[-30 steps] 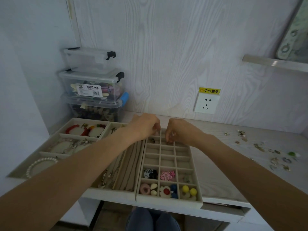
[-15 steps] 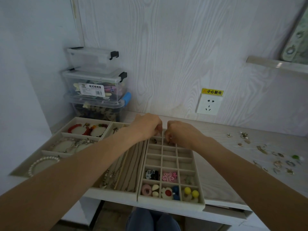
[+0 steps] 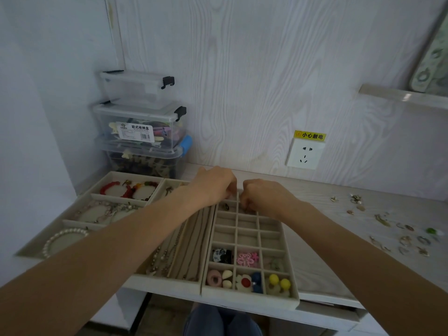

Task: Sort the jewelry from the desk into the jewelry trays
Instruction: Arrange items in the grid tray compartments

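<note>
A pale wood-grain desk (image 3: pixel 322 202) carries three beige, velvet-lined jewelry trays set side by side. The grid tray (image 3: pixel 278 241) on the right is cut into small square cells; its near rows hold a black-and-white piece, a pink flower clip (image 3: pixel 247 258), round yellow beads (image 3: pixel 278 282) and a white flower with a red centre. The middle tray (image 3: pixel 191 241) has long narrow channels with thin chains lying along them. The left tray (image 3: pixel 80 197) has broad compartments with a red bead bracelet (image 3: pixel 114 189) at the back and a pearl bracelet (image 3: pixel 61 240) in front.

Both hands reach over the far end of the grid tray, almost touching each other. The left hand (image 3: pixel 215 184) has its fingers curled downward at the tray's back row; the right hand (image 3: pixel 263 196) is likewise curled, fingertips down in a back cell. Whether either pinches a piece cannot be told, since the fingertips are hidden. A small dark item (image 3: pixel 226 206) lies in a back cell just under the left hand.

Loose metal jewelry (image 3: pixel 402 232), small and glinting, with one green piece, is scattered on the desk well apart to the right of the hands. Clear plastic storage boxes (image 3: pixel 140 122) with black clips are stacked in the back left corner, and a white wall socket (image 3: pixel 305 154) sits under a yellow warning label.
</note>
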`<action>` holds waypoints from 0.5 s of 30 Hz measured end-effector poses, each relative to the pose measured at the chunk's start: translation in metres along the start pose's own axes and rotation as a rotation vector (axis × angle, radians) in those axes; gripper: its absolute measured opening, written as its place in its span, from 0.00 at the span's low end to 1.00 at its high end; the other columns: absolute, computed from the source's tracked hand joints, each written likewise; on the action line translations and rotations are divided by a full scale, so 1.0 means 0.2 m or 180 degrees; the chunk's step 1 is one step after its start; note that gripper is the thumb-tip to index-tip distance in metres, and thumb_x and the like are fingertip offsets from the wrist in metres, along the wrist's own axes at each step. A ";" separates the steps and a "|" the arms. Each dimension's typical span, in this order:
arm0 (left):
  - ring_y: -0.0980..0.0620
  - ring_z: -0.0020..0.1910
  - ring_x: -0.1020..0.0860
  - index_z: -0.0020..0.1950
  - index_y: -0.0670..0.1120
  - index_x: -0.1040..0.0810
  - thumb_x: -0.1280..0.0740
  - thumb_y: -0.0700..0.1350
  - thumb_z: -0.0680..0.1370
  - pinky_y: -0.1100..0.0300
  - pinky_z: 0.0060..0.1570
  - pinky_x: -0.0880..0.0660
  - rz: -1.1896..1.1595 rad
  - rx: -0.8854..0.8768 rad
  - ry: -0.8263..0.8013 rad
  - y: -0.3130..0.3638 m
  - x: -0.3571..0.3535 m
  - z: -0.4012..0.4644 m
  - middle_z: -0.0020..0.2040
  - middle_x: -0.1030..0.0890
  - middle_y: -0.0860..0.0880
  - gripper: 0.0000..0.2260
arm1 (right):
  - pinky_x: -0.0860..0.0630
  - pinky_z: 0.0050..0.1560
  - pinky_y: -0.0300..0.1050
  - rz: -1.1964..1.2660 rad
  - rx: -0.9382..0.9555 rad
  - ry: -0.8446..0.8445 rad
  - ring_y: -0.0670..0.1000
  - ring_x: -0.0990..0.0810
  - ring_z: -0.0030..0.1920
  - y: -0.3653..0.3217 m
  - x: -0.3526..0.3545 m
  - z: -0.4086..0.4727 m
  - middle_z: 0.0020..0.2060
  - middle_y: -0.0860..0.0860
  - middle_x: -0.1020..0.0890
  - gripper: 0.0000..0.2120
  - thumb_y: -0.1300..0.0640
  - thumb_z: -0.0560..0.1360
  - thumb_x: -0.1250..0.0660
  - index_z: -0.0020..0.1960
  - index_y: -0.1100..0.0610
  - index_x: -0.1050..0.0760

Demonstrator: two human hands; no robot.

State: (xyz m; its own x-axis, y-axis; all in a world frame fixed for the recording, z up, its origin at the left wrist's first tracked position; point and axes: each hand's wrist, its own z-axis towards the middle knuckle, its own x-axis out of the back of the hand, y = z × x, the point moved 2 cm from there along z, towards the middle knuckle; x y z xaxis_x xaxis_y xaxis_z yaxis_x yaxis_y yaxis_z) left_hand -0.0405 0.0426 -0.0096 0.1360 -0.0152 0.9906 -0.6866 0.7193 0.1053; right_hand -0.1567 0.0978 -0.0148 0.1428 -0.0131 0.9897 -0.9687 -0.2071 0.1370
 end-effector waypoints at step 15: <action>0.52 0.57 0.26 0.56 0.51 0.20 0.37 0.44 0.78 0.51 0.62 0.33 -0.0077 0.0003 0.0003 -0.01 -0.01 0.00 0.57 0.21 0.51 0.09 | 0.30 0.42 0.42 0.0039 -0.0285 0.0172 0.51 0.23 0.51 0.03 0.00 -0.02 0.46 0.49 0.26 0.06 0.59 0.75 0.35 0.49 0.53 0.21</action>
State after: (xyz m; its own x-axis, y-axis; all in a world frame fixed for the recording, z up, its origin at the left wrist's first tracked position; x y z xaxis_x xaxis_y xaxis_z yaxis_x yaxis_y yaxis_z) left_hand -0.0383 0.0409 -0.0116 0.1534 -0.0320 0.9876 -0.6838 0.7181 0.1294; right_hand -0.1627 0.1010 -0.0130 0.1221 0.0383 0.9918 -0.9849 -0.1188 0.1258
